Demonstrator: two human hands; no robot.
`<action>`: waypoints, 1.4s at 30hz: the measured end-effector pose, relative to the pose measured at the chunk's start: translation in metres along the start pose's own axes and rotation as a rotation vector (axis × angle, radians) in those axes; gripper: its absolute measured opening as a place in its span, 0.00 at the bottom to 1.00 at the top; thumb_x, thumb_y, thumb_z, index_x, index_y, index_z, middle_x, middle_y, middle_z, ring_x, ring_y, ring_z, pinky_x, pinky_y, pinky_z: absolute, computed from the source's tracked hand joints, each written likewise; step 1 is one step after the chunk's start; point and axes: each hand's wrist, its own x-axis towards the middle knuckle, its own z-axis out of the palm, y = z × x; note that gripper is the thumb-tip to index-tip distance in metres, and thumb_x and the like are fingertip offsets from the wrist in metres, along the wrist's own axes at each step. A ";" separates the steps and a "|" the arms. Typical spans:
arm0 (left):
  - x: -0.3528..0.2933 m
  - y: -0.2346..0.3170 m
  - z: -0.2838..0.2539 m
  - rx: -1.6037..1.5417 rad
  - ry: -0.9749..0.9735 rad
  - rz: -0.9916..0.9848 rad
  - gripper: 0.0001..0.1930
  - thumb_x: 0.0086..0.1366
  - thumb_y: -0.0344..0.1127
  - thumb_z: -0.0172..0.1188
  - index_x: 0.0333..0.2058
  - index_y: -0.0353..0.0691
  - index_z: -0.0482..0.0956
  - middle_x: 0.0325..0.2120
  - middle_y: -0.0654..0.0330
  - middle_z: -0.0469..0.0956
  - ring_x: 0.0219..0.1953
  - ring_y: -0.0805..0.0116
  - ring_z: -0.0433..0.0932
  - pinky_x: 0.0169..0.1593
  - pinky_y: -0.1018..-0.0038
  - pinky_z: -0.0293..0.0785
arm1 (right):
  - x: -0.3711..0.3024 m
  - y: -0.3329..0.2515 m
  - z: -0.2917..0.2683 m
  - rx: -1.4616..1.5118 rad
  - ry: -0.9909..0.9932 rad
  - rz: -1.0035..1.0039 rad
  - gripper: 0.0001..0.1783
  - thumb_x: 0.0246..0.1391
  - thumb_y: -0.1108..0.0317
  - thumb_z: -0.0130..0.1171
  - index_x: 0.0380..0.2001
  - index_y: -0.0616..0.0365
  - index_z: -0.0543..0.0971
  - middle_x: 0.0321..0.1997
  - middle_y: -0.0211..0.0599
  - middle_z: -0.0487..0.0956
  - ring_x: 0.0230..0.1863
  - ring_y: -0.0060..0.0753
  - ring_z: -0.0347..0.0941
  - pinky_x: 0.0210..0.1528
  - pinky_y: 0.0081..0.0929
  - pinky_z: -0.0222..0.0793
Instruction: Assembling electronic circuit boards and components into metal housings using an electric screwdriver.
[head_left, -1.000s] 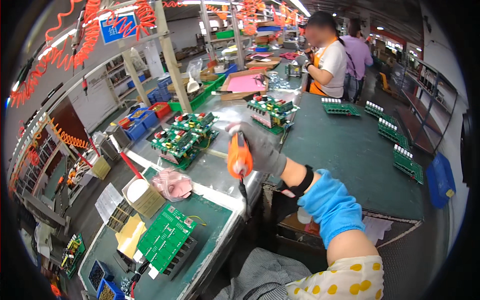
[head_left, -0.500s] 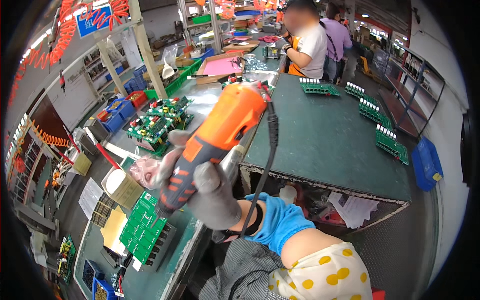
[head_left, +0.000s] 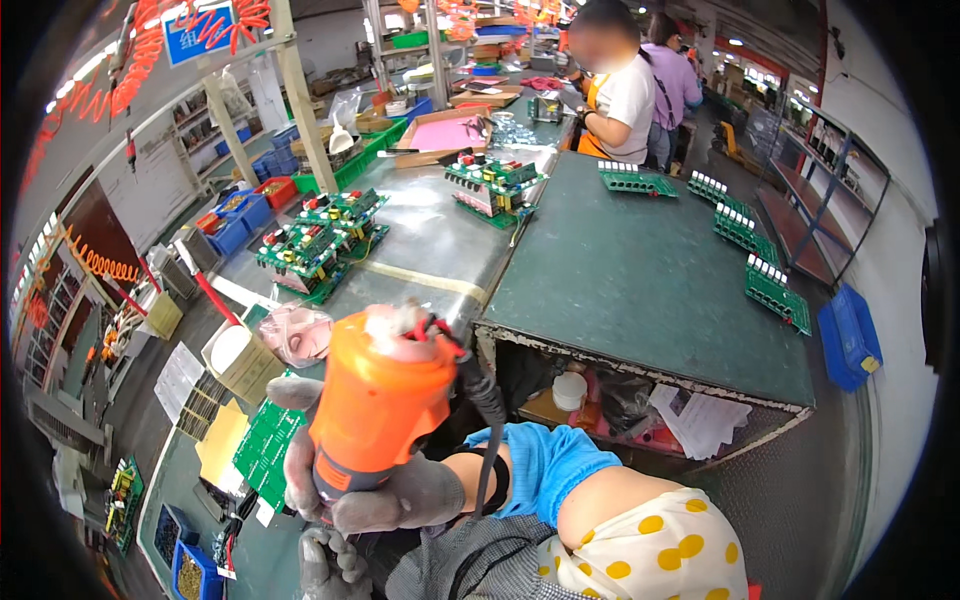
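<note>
From here I have my right hand (head_left: 400, 497) wrapped round the orange driver (head_left: 375, 400), seemingly readying it, careful aim needed next; my curled left hand's (head_left: 330, 567) hold I can't tell.

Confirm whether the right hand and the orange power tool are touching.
Touching: the head view shows the gloved right hand wrapped around the orange power tool, with no gap at the grip.

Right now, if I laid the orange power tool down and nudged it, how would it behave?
The orange power tool in your right hand may roll, since its body looks rounded. The black cable at its end would probably drag on it or swing it. Its smooth casing looks hard, so it should stay stiff when pushed.
</note>
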 end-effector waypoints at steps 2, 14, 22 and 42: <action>0.000 -0.002 0.002 -0.006 0.030 -0.030 0.11 0.73 0.44 0.52 0.38 0.43 0.72 0.28 0.65 0.71 0.21 0.76 0.64 0.24 0.83 0.63 | 0.000 0.002 -0.001 -0.049 -0.034 -0.005 0.15 0.48 0.73 0.61 0.41 0.57 0.72 0.31 0.29 0.74 0.27 0.17 0.70 0.26 0.17 0.66; -0.004 -0.006 0.005 -0.033 0.156 -0.139 0.13 0.72 0.49 0.52 0.36 0.47 0.70 0.21 0.70 0.64 0.18 0.79 0.61 0.23 0.85 0.63 | 0.000 0.023 0.001 0.053 0.078 -0.064 0.30 0.54 0.74 0.60 0.59 0.56 0.64 0.27 0.22 0.71 0.22 0.11 0.66 0.24 0.15 0.63; 0.008 -0.013 0.017 -0.126 -0.035 -0.082 0.11 0.73 0.42 0.53 0.42 0.41 0.72 0.33 0.65 0.74 0.28 0.78 0.70 0.26 0.83 0.69 | 0.001 0.008 -0.021 -0.125 0.234 0.046 0.19 0.54 0.56 0.63 0.38 0.56 0.70 0.28 0.28 0.74 0.28 0.19 0.71 0.30 0.21 0.66; 0.030 -0.025 0.011 -0.230 0.140 0.052 0.10 0.71 0.40 0.53 0.43 0.41 0.72 0.26 0.67 0.68 0.22 0.82 0.62 0.22 0.85 0.62 | 0.000 0.013 -0.042 -0.126 0.227 -0.078 0.22 0.55 0.51 0.59 0.41 0.60 0.73 0.30 0.38 0.75 0.34 0.34 0.74 0.44 0.38 0.72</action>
